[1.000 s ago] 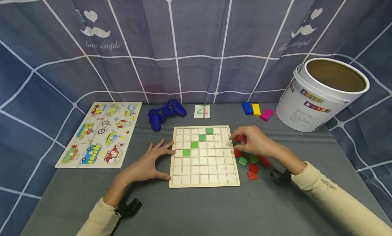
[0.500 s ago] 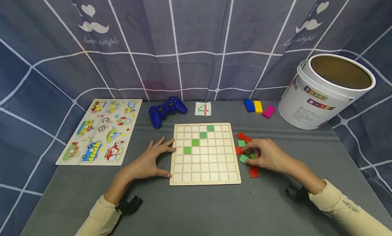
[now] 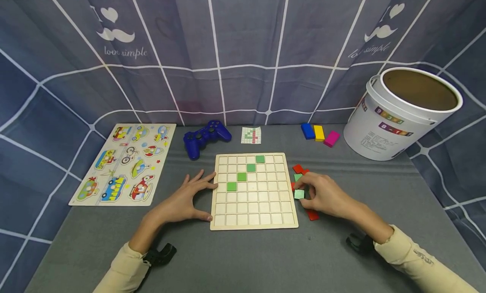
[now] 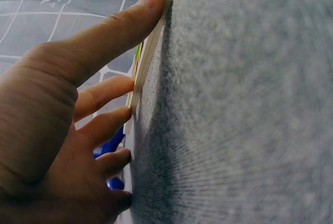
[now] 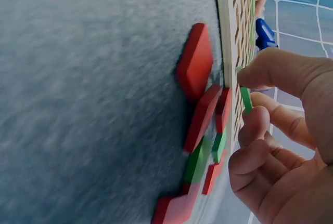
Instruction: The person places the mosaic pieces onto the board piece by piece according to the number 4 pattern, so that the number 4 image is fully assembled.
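Observation:
A wooden grid board lies in the middle of the table, with several green tiles in a diagonal line of its cells. My left hand has its fingers spread, thumb and fingertips at the board's left edge; the left wrist view shows the thumb on that edge. Off the right edge, my right hand pinches a green square tile between thumb and fingers, raised over a loose group of red tiles and green tiles. In the head view this hand covers part of the group.
Behind the board lie a small pattern card and a blue game controller. A picture puzzle board is on the left. Blue, yellow and magenta blocks lie beside a white bucket at the back right.
My right hand came down from the upper part of the tile group, picked up a green tile and moved slightly left with it. My left hand stays at the board's edge.

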The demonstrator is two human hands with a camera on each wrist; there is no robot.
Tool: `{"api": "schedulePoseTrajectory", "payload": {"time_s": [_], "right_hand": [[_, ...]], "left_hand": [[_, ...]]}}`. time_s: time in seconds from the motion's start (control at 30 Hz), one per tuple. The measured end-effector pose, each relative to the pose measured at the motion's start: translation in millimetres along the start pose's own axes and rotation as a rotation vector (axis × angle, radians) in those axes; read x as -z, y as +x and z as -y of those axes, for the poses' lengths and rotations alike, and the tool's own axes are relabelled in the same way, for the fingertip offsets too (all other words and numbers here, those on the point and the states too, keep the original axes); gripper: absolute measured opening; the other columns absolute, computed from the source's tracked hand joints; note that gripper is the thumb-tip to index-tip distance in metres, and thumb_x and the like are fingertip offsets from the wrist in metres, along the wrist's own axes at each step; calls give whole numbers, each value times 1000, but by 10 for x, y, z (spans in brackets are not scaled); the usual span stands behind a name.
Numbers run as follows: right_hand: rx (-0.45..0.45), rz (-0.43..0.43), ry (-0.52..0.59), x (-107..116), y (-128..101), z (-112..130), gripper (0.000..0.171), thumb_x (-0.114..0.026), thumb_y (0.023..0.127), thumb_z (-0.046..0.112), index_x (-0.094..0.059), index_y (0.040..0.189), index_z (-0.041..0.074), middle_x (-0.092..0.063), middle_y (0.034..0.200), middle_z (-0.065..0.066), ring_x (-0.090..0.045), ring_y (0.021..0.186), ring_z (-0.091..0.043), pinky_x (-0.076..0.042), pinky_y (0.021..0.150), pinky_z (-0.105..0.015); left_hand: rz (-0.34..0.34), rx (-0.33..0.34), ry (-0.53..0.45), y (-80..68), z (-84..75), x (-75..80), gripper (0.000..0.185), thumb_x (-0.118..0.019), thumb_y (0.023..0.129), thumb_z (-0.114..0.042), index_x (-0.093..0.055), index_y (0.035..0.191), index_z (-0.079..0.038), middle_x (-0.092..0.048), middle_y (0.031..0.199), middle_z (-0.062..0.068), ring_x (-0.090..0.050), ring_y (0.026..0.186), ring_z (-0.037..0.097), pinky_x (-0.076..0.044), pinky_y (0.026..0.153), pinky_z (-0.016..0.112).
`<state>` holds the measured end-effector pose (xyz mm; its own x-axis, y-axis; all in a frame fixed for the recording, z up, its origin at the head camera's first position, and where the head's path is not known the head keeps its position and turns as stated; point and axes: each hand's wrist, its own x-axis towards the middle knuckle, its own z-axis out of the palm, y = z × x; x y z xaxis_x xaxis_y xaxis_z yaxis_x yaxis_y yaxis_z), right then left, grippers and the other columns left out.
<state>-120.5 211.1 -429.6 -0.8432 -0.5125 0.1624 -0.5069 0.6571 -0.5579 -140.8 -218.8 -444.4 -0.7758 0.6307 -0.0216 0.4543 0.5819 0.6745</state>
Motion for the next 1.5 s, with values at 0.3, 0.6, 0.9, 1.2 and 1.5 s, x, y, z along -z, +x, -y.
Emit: {"api": "schedulePoseTrajectory", "payload": {"time_s": [0.3, 0.6, 0.9, 1.2, 1.5], "right_hand": [[108, 26, 120, -138, 235, 137, 34, -74, 68, -1, -72, 98, 15, -54, 68, 2, -47, 57, -3, -42, 53, -23], [128, 42, 138, -285, 400, 262, 34, -69, 69, 1, -73, 97, 20, -55, 79, 1, -51, 62, -10, -40, 53, -21], [183, 81, 117, -429, 606, 424, 31, -69, 71, 5, -72, 98, 20, -55, 80, 3, -48, 59, -4, -41, 53, -22], [211, 117, 101, -642, 796, 583, 30, -70, 71, 8, -74, 97, 20, -59, 82, 4, -49, 61, -4, -43, 55, -22], [251, 140, 75, -768, 968, 714, 25, -76, 73, 12, -74, 97, 17, -61, 86, 7, -51, 69, -5, -45, 61, -22]], "left_hand": [[-3, 1, 4, -4, 9, -7, 86, -94, 65, -38, -58, 139, -16, -24, 164, 3, -7, 151, 39, 6, 113, 68], [-3, 4, 9, -4, -10, -7, 86, -95, 64, -36, -58, 139, -16, -24, 164, 3, -7, 151, 39, 6, 114, 68], [-5, 5, 22, -14, -12, -13, 87, -95, 64, -36, -58, 140, -14, -25, 164, 4, -8, 150, 39, 6, 113, 69], [-8, 1, 15, -10, 0, -23, 86, -94, 64, -38, -59, 139, -15, -26, 164, 4, -9, 150, 41, 6, 113, 69], [-11, -1, 8, -13, -9, -16, 86, -94, 64, -38, -59, 139, -15, -27, 163, 3, -9, 150, 40, 5, 113, 69]]}}
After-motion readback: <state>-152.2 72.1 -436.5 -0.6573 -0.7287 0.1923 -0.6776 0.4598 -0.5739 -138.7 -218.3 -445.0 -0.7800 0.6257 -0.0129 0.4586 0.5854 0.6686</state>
